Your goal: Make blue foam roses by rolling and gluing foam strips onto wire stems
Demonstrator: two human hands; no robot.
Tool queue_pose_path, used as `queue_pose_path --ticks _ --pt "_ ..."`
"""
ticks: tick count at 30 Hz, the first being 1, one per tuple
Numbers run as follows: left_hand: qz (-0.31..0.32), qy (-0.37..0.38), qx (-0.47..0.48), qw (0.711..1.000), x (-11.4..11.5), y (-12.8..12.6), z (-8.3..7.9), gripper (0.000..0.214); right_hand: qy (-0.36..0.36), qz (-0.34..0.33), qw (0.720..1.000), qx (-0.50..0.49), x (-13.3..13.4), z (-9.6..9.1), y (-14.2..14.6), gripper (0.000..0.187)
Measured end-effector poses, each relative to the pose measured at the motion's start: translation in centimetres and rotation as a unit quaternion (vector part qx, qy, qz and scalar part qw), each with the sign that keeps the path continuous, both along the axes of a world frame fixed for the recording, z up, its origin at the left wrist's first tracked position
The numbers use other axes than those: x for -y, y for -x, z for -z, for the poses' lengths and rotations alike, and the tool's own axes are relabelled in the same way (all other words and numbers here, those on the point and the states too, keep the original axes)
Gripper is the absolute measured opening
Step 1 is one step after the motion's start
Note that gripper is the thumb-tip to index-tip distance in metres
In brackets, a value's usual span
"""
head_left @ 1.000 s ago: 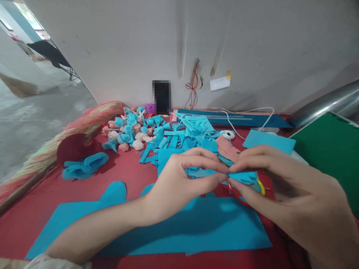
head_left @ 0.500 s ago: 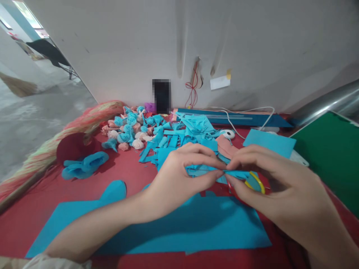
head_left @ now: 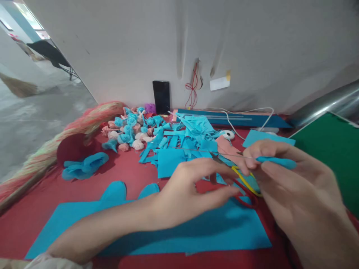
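My right hand (head_left: pixel 297 186) pinches a folded piece of blue crepe paper (head_left: pixel 276 161) between thumb and fingers. A thin thread (head_left: pixel 196 150) runs leftward from that pinch, over the scraps. Just left of it, my left hand (head_left: pixel 202 186) hovers with thumb and fingers apart, holding nothing. Its fingertips are close to scissors (head_left: pixel 248 183) with one yellow and one red handle; whether they touch is unclear. Under my left forearm lies a large blue paper sheet (head_left: pixel 168 239). Two rounded blue petal pieces (head_left: pixel 113 190) lie along its far edge.
Blue paper scraps (head_left: pixel 193 130) cover the middle of the red table (head_left: pixel 131 168). Behind them are small paper flowers (head_left: pixel 129 129) and a phone (head_left: pixel 162 97) leaning on the wall. A larger blue flower (head_left: pixel 85 165) lies left, a green board (head_left: pixel 328 149) right.
My hands have separated. The right hand moved right with the blue paper, and the left let go and opened. The thread now stretches visibly, and more of the scissors shows.
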State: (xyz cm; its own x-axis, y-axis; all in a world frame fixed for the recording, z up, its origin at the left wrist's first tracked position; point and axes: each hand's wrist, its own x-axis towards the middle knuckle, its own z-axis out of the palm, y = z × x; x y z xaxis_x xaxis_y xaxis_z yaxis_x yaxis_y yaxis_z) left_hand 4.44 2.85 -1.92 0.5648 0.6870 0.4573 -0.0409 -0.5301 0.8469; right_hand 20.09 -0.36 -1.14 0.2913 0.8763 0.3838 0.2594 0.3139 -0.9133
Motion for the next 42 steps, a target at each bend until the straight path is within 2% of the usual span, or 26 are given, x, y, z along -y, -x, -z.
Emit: queue_pose_path --ticks 2,4,7,12,19,26,32,36,42 --pt "-0.025 0.062 0.049 0.997 -0.2 0.0 0.3 0.012 0.034 -0.034 0.997 -0.053 0.1 0.2 0.6 0.005" --pt "-0.036 0.081 0.098 0.991 -0.2 0.1 0.3 0.01 0.068 -0.071 0.991 -0.093 0.3 0.5 1.0 0.004" --pt "-0.051 0.047 0.14 0.988 0.0 0.3 0.1 0.008 0.083 -0.117 0.983 -0.116 0.6 0.9 1.5 0.011" --pt "-0.082 0.024 0.152 0.985 -0.1 0.2 0.0 0.009 0.061 -0.138 0.981 -0.125 0.8 1.0 1.9 0.018" --pt "-0.096 -0.008 0.17 0.981 -0.2 0.0 0.1 0.01 0.02 -0.12 0.985 -0.126 0.6 0.9 2.2 0.024" --pt "-0.109 0.062 0.166 0.978 -0.1 0.3 0.0 0.012 0.022 -0.135 0.987 -0.082 0.9 1.1 2.0 0.027" --pt "-0.107 0.093 0.157 0.977 0.0 0.3 0.1 0.011 0.012 -0.073 0.994 -0.083 0.6 0.9 2.3 0.023" --pt "-0.118 0.079 0.152 0.978 -0.1 0.2 0.1 0.01 0.011 -0.051 0.996 -0.079 0.6 0.5 2.7 0.021" --pt "-0.126 0.002 0.159 0.979 -0.3 0.0 0.0 0.009 0.017 -0.046 0.996 -0.08 0.6 0.7 2.8 0.021"
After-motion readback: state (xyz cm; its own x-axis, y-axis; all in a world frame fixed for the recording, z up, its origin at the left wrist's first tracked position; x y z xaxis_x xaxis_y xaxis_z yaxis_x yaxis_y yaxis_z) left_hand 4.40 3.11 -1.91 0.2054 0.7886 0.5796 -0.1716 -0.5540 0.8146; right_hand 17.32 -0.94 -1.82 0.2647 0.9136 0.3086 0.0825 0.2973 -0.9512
